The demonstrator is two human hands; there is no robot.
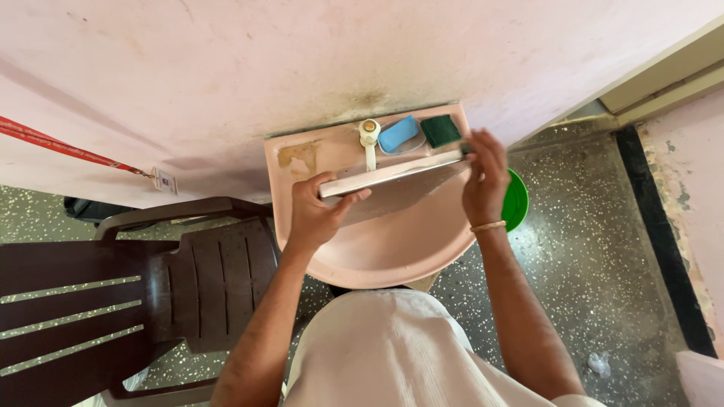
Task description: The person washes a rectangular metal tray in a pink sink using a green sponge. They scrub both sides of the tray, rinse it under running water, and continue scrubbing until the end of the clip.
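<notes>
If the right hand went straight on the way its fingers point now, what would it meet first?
The right hand grips the end of the steel tray, fingers pointing toward the wall. Going on, it would probably meet the green scrub pad on the sink ledge first, then the wall; depth is unclear.

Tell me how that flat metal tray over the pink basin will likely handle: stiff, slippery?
The metal tray probably stays stiff: it spans straight between the left hand and right hand without sagging. Its smooth, shiny surface may be slippery, especially if wet. Held on edge over the basin, it could tip if one hand lets go.
</notes>
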